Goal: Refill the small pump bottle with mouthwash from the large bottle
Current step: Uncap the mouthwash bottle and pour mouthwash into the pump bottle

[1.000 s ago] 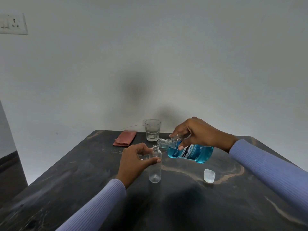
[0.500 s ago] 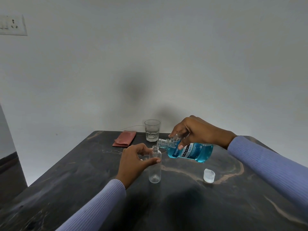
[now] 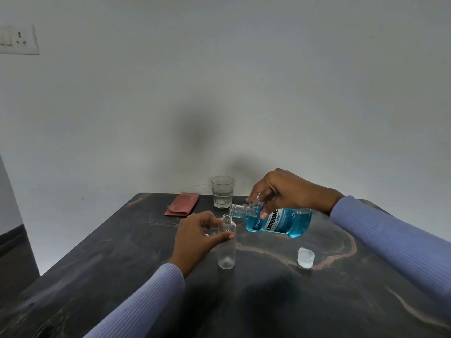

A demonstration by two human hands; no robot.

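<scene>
A small clear bottle point(image 3: 227, 250) stands upright and uncapped on the dark marbled table point(image 3: 268, 301); it looks empty. My left hand point(image 3: 197, 235) grips its upper part between thumb and fingers. My right hand point(image 3: 290, 191) holds the large mouthwash bottle point(image 3: 280, 222) by its shoulder, tipped almost level, its blue liquid pooled along the lower side. The large bottle's open mouth sits just above and right of the small bottle's neck. I see no liquid in the stream between them.
A translucent white cap point(image 3: 305, 257) lies on the table right of the small bottle. At the back stand a drinking glass point(image 3: 222, 195) and a folded reddish cloth point(image 3: 182, 204). A wall rises directly behind the table.
My right hand has tipped the large bottle slightly further, its mouth a little closer over the small bottle's neck. My left hand keeps its hold unchanged.
</scene>
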